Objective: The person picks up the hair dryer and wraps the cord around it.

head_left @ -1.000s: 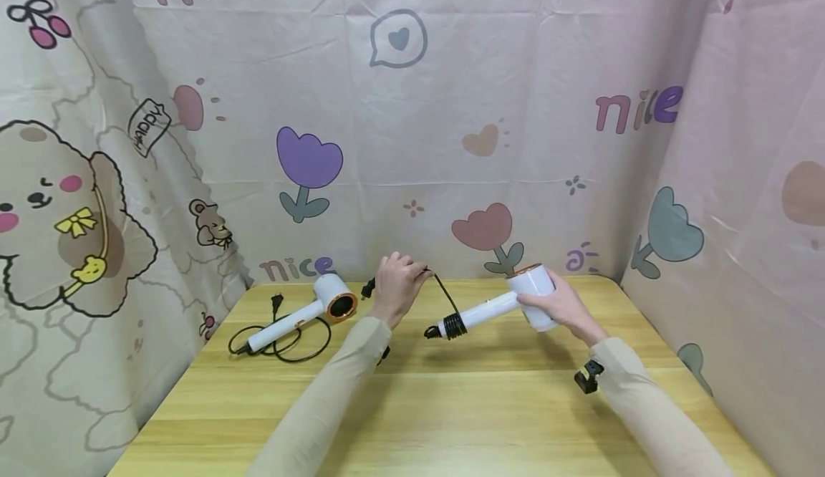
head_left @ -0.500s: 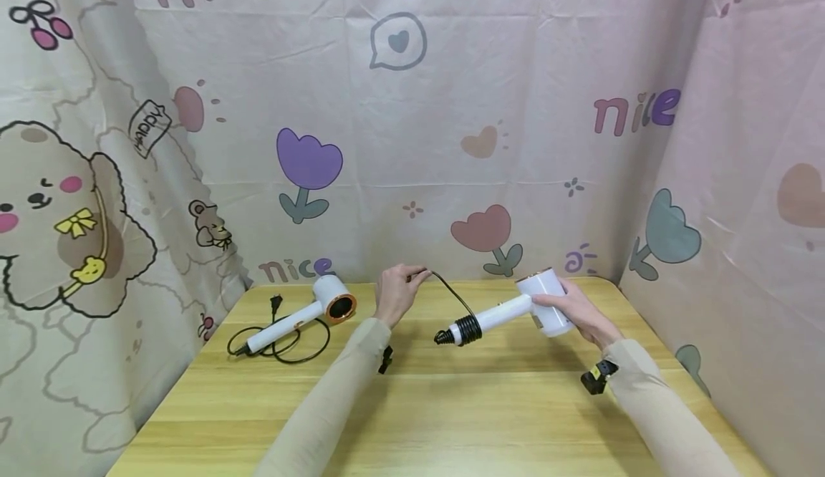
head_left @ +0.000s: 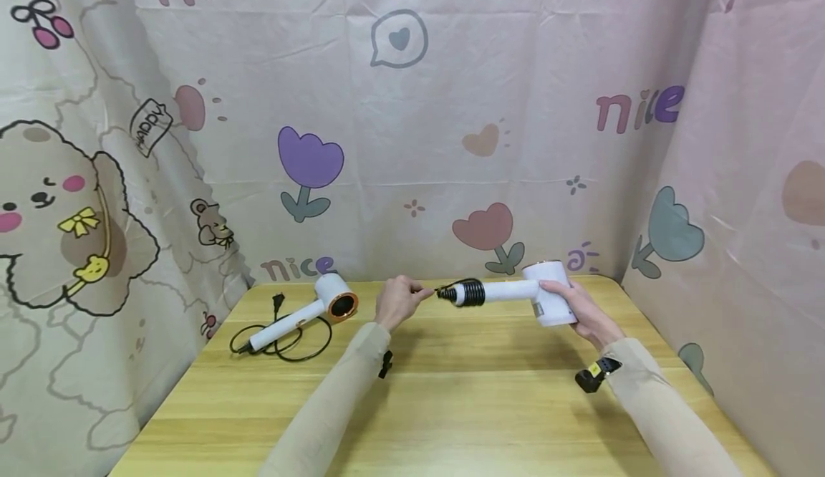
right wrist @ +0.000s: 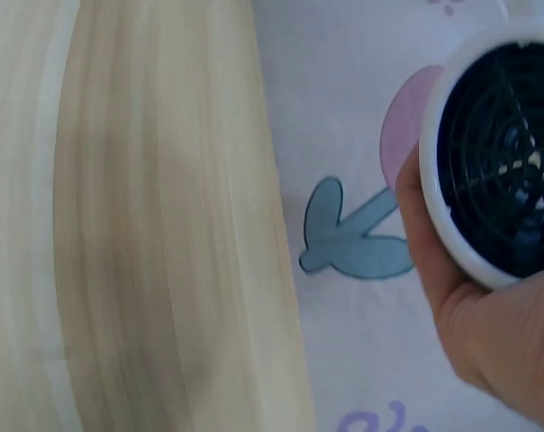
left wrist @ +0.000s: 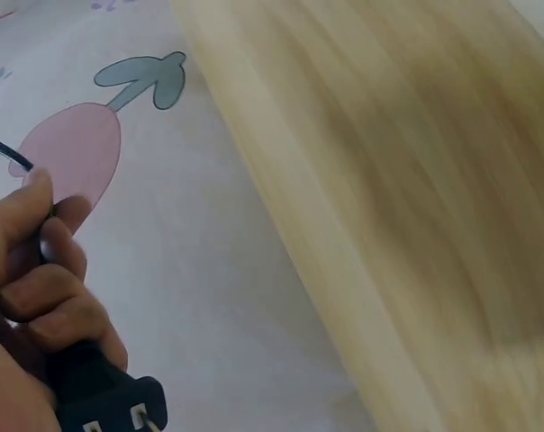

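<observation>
The left hand (head_left: pixel 397 302) is pinching a black cord (head_left: pixel 474 293); at its three o'clock, the right hand (head_left: pixel 581 312) is gripping a white hair dryer (head_left: pixel 511 291) by its head above the wooden counter (head_left: pixel 490 412). A second dryer (head_left: pixel 287 326) is lying at nine o'clock, patterned fabric (head_left: pixel 399 104) hanging at twelve.

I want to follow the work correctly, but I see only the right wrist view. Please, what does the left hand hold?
Observer: The left hand pinches a black cord.
Operator: Thank you. Where is more of this cord?
Observer: Several turns are wound around the handle of the white hair dryer.
Operator: Is anything lying on the table?
Observer: Yes, a second hair dryer lies there, to the left of the left hand.
</observation>
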Demonstrator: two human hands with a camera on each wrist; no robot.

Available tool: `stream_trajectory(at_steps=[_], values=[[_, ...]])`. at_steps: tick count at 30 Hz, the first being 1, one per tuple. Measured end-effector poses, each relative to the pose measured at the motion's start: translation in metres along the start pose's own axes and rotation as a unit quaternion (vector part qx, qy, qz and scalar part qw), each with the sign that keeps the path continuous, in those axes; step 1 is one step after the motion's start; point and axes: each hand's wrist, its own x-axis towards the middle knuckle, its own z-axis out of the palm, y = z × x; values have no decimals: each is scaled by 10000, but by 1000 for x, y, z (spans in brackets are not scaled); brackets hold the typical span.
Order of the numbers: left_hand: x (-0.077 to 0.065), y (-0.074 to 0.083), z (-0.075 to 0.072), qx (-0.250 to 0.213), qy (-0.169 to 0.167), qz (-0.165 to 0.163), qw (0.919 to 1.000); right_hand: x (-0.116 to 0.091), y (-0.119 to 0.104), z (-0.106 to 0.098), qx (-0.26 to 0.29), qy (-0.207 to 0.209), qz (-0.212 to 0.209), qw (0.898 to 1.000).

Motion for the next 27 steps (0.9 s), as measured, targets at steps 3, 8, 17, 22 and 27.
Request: stream_trajectory(at_steps=[3,8,17,22,27], values=[[-1,2,1,125,-227,62,9996,2,0,4,771,103,297,9965],[-4,7,6,41,-342,183,9992,8,-2,16,2248,124,935,9698],[-14,20,20,-128,-467,891,9948,16,-11,36,3595,534,1495,9196],[-18,24,22,-128,-443,1350,9898,16,-10,45,2728,1536,1189,9423],[-21,27,20,-162,-280,1793,9833,18,-7,50,1066,2494,594,9607]])
